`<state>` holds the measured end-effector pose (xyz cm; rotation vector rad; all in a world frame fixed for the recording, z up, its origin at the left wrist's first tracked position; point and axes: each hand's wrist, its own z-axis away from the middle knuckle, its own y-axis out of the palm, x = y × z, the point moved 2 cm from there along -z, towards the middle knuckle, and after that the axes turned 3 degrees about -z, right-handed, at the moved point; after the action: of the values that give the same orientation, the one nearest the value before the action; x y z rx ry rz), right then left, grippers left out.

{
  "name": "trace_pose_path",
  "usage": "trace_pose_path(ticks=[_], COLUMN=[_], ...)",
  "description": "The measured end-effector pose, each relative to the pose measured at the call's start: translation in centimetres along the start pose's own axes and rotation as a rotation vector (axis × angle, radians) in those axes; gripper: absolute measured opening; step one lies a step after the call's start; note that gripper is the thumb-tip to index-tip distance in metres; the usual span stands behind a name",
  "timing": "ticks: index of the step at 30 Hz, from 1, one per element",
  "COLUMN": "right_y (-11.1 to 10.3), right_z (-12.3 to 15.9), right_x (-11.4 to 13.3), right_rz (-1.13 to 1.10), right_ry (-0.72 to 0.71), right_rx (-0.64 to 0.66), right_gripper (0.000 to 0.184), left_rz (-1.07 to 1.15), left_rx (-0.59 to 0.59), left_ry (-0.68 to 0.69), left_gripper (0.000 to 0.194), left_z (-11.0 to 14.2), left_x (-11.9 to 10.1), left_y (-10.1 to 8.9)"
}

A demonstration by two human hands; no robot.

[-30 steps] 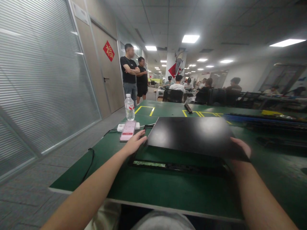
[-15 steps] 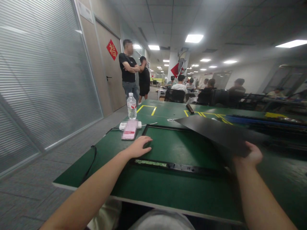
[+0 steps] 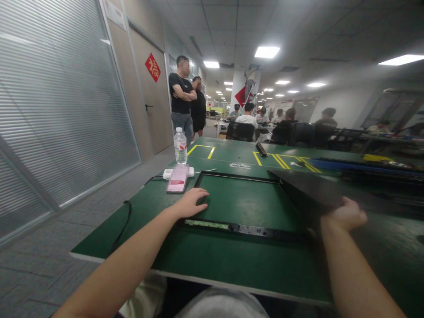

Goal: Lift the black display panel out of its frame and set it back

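Note:
A black rectangular frame (image 3: 268, 231) lies on the green table (image 3: 245, 260), with a green strip like a circuit board along its near rail. My left hand (image 3: 190, 204) rests over the frame's left side, its fingers and thumb apart and holding nothing. At the right, my right hand (image 3: 346, 215) is closed on the edge of a thin dark flat panel (image 3: 311, 187). The panel is tilted, and its left corner lies over the frame's far right corner. My right fingertips are partly hidden behind the panel.
A water bottle (image 3: 180, 146), a phone (image 3: 176, 180) and a white plug with a cable stand left of the frame. Yellow tape (image 3: 281, 161) marks the far table, near a dark slotted strip (image 3: 261, 149). Dark and blue parts (image 3: 357, 164) lie far right. People stand and sit beyond.
My right hand has moved the dark panel to the right and lower, so more of the frame's far rail and right side shows. My left hand has stayed in place.

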<state>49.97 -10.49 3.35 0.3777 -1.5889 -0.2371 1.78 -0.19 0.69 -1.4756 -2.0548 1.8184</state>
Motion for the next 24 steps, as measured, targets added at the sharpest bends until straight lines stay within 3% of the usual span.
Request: trace_pose_path(ticks=[7, 16, 24], right_y=[-0.2, -0.2, -0.7], right_z=[1.6, -0.2, -1.2], right_x=[1.0, -1.7, -3.5], right_rz=[-0.139, -0.183, -0.155], right_ry=[0.126, 0.283, 0.422], right_rx=[-0.079, -0.122, -0.101], right_gripper=[0.027, 0.026, 0.025], left_rz=[0.054, -0.176, -0.177], left_rx=[-0.022, 0.082, 0.090], left_ry=[-0.001, 0.031, 0.026], left_gripper=[0.040, 0.041, 0.040], left_z=[0.0, 0.0, -0.1], left_x=[0.0, -0.2, -0.1], left_y=[-0.1, 0.0, 0.1])
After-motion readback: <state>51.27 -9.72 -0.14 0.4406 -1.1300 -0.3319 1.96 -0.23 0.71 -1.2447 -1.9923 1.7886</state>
